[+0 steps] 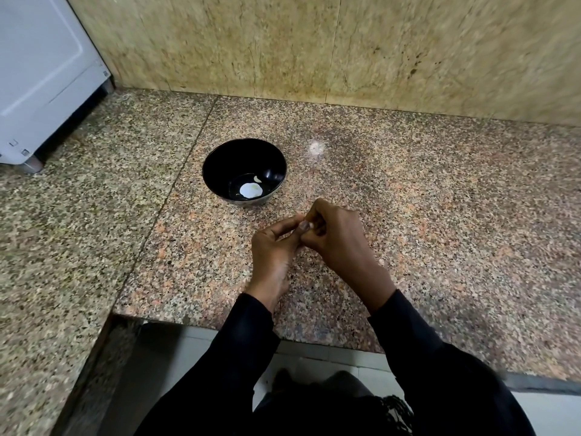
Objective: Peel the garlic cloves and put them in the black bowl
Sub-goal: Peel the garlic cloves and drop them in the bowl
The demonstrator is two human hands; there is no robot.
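Bowl [244, 171] behind hands [303, 234].

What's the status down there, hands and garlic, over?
Left hand and right hand both pinching one small pale garlic clove, peeling. Round black bowl just beyond on the speckled granite counter, pale pieces inside. Nothing between hands and bowl.

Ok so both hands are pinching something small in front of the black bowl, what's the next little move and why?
Probably keep working the skin off the garlic clove. The left hand and right hand both pinch it just above the counter, and it is mostly hidden, so peeling looks unfinished. Only then drop it into the black bowl, where pale pieces already lie.
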